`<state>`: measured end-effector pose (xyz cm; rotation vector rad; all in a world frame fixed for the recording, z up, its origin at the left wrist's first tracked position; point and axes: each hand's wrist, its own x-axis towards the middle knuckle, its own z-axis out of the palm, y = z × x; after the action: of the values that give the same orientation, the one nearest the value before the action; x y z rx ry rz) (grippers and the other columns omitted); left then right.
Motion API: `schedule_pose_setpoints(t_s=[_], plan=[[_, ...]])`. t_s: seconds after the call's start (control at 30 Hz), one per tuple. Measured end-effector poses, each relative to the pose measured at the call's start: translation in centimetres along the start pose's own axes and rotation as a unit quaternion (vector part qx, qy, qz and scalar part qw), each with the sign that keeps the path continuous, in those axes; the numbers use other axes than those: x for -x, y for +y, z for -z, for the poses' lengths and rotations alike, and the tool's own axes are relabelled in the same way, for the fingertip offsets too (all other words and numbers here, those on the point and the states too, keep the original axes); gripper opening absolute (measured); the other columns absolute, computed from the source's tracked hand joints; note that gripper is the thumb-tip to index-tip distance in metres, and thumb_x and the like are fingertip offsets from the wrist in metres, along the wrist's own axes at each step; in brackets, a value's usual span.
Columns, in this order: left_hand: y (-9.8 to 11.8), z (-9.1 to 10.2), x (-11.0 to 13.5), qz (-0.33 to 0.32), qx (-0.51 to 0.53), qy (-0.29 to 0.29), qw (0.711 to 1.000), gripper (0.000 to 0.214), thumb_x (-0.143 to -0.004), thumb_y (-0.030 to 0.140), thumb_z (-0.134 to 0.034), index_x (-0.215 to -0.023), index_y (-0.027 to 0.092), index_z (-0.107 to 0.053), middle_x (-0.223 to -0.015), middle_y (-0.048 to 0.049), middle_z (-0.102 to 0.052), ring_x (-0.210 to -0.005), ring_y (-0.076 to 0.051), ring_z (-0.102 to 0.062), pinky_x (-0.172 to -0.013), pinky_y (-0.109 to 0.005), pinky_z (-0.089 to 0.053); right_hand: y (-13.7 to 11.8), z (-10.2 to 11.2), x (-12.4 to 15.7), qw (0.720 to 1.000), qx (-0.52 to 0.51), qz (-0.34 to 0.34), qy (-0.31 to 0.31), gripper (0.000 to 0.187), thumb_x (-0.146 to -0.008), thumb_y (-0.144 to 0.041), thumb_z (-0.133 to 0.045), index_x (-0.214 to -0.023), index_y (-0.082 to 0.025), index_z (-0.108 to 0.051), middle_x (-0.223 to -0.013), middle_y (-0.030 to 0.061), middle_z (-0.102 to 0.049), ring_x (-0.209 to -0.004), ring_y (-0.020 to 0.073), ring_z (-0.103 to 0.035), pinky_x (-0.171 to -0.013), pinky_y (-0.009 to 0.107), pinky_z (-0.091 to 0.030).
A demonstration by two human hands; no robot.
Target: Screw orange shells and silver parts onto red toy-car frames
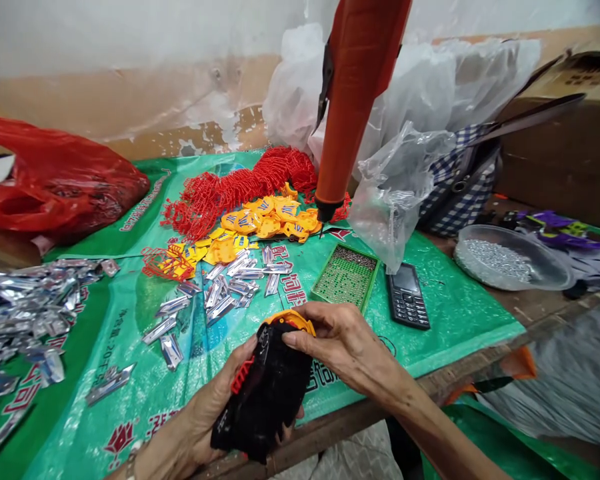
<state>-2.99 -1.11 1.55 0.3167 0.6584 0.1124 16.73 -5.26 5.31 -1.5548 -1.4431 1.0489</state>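
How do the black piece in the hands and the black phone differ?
The black piece is held by the left hand and right hand; the phone lies on the green sheet. The black piece has an uneven outline; the phone is rectangular. The black piece meets an orange part; the phone has keys. Both are mainly black.
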Motion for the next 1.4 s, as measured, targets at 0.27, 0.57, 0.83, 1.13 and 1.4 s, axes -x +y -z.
schedule_pose_setpoints(t_s=[0.27, 0.57, 0.83, 1.13, 1.4], plan=[[0.1, -0.7, 0.2, 0.000, -0.085, 0.001, 0.996, 0.079, -0.060, 0.071, -0.080, -0.108, 0.008, -0.070, -0.077, -0.0123, -0.074, -0.065, -0.023, -0.071, -0.060, -0.026, -0.056, 0.5, 0.1, 1.7, 0.983, 0.101, 0.148, 0.046, 0.033, -0.090, -0.027, -0.062, -0.062, -0.018, -0.048, -0.058, -0.0066, -0.040, -0.054, 0.0074, -0.039, -0.054, 0.023, -0.030], [0.6, -0.7, 0.4, -0.084, -0.156, -0.016, 0.984, 0.071, -0.071, 0.059, -0.080, -0.129, 0.023, -0.059, -0.094, -0.0074, -0.072, -0.070, -0.020, -0.069, -0.059, -0.026, -0.055, 0.3, 0.4, 2.8, 0.962, 0.166, 0.214, 0.047, 0.013, -0.086, -0.024, -0.069, -0.094, -0.014, -0.065, -0.079, 0.0009, -0.063, -0.071, 0.0116, -0.057, -0.067, 0.022, -0.042], [1.0, 0.8, 0.7, -0.074, -0.189, 0.017, 0.979, 0.064, -0.061, 0.058, -0.086, -0.108, 0.019, -0.069, -0.090, -0.0034, -0.069, -0.079, -0.017, -0.065, -0.069, -0.022, -0.050, -0.8, 0.3, 2.7, 0.959, 0.150, 0.238, 0.032, 0.015, -0.079, -0.013, -0.073, -0.072, -0.013, -0.059, -0.061, -0.0054, -0.051, -0.054, 0.0059, -0.043, -0.053, 0.021, -0.029], [1.3, 0.4, 0.7, -0.090, -0.246, 0.003, 0.965, 0.058, -0.065, 0.062, -0.081, -0.098, 0.016, -0.069, -0.083, -0.0026, -0.064, -0.072, -0.016, -0.057, -0.066, -0.023, -0.045, -0.3, 0.8, 4.1, 0.985, 0.123, 0.114, -0.028, 0.019, -0.089, -0.033, -0.066, -0.101, -0.018, -0.067, -0.095, 0.0011, -0.069, -0.093, 0.0142, -0.062, -0.084, 0.024, -0.040], [1.7, -0.1, 0.9, -0.070, -0.306, -0.006, 0.950, 0.056, -0.068, 0.065, -0.074, -0.092, 0.016, -0.065, -0.073, 0.0011, -0.053, -0.062, -0.012, -0.046, -0.061, -0.022, -0.038, -1.9, 1.4, 3.9, 0.988, 0.127, 0.076, -0.050, 0.009, -0.089, -0.018, -0.064, -0.084, -0.016, -0.071, -0.074, -0.0006, -0.068, -0.068, 0.0109, -0.059, -0.065, 0.024, -0.038]])
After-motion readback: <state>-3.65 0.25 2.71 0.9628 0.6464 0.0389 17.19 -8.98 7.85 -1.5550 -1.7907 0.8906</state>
